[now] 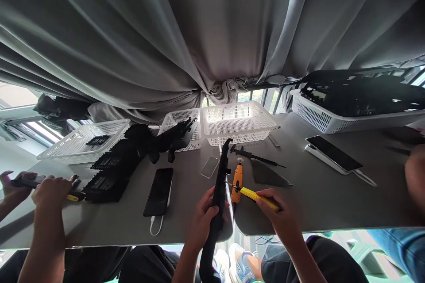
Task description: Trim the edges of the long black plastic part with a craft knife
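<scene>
My left hand (203,219) is wrapped round a long, narrow black plastic part (222,177), tilted with its far end up over the table. Closed round the yellow handle of a utility knife (255,195) is my right hand (279,213). The knife points left, its thin tip at the edge of the black part; whether they touch, I cannot tell. Just beyond the knife lies an orange-handled tool (237,179). A dark caliper (257,157) and a dark, flat triangular piece (270,174) lie farther right.
White baskets (241,137) line the back of the grey table (332,199); the right one holds black parts (361,93). More black parts (113,177) are stacked at left. Phones (158,192) lie on both sides. Co-workers' hands (51,192) show at left and far right.
</scene>
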### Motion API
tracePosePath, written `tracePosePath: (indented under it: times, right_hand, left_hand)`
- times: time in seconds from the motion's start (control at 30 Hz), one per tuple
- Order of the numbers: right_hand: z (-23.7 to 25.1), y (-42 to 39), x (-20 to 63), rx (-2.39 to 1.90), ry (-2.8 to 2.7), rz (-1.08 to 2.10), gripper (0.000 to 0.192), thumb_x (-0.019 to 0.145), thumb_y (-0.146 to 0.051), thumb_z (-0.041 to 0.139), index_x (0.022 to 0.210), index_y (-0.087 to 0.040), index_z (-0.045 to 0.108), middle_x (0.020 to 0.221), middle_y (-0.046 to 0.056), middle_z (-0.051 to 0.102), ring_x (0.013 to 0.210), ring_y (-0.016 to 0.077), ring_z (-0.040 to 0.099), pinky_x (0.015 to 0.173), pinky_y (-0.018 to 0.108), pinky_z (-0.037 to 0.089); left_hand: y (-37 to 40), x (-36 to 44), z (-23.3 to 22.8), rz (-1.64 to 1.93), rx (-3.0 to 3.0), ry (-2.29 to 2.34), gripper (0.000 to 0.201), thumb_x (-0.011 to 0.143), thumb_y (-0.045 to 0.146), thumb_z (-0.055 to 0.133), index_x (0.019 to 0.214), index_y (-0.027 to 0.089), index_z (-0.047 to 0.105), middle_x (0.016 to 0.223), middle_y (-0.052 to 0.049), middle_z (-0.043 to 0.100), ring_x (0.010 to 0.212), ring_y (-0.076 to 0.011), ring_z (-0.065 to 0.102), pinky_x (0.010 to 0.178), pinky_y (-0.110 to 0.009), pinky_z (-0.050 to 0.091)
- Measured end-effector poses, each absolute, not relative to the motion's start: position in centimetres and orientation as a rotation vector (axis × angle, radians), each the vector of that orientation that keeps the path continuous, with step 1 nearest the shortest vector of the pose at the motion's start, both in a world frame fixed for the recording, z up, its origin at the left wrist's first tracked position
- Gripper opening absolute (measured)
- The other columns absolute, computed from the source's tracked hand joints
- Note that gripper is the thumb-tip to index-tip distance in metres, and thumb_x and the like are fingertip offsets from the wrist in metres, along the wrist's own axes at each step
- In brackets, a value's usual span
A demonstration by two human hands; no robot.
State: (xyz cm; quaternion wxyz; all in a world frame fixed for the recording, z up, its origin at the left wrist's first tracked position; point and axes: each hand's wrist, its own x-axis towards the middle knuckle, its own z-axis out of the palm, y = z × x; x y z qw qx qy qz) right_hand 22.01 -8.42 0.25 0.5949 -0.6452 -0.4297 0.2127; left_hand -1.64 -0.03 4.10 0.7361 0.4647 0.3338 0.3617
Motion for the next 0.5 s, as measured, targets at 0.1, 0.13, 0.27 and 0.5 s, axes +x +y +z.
tracePosePath:
  times: [0.1, 0.13, 0.27, 0.5]
  right_hand:
    - [0.3, -8.4, 22.1, -1.496, -1.032, 0.544, 0.047, 0.090, -0.070, 0.075, 0.088, -0.024, 0.079, 0.090, 0.009, 0.077, 0.084, 0.0263, 0.073, 0.070, 0.034, 0.062]
    - [0.2, -8.4, 22.1, -1.492, -1.040, 0.556, 0.047, 0.089, -0.071, 0.075, 0.087, -0.024, 0.078, 0.090, 0.009, 0.077, 0.084, 0.0265, 0.072, 0.070, 0.034, 0.062]
    - [0.2, -8.4, 22.2, -1.487, -1.033, 0.576, 0.049, 0.088, -0.073, 0.076, 0.087, -0.024, 0.078, 0.091, 0.010, 0.076, 0.085, 0.0268, 0.072, 0.069, 0.034, 0.062]
    - [1.3, -8.7, 20.8, -1.472, -0.975, 0.601, 0.055, 0.084, -0.079, 0.076, 0.086, -0.024, 0.077, 0.087, 0.008, 0.073, 0.080, 0.0262, 0.069, 0.064, 0.034, 0.059]
  left_hand:
    - [0.0, -1.6, 4.1, 0.803, 1.010, 0.732, 0.060, 0.085, 0.029, 0.075, 0.143, 0.017, 0.068, 0.102, -0.011, 0.080, 0.066, -0.0177, 0.067, 0.067, -0.034, 0.052]
    - [0.0, -1.6, 4.0, 0.803, 1.008, 0.735, 0.060, 0.085, 0.028, 0.075, 0.143, 0.017, 0.068, 0.103, -0.011, 0.080, 0.066, -0.0179, 0.068, 0.067, -0.034, 0.052]
    - [0.0, -1.7, 3.8, 0.808, 1.004, 0.745, 0.061, 0.085, 0.028, 0.075, 0.144, 0.017, 0.067, 0.103, -0.011, 0.080, 0.065, -0.0176, 0.068, 0.066, -0.033, 0.051]
    - [0.0, -1.8, 3.3, 0.805, 0.979, 0.752, 0.063, 0.087, 0.028, 0.074, 0.148, 0.017, 0.064, 0.107, -0.011, 0.080, 0.067, -0.0174, 0.068, 0.069, -0.034, 0.052]
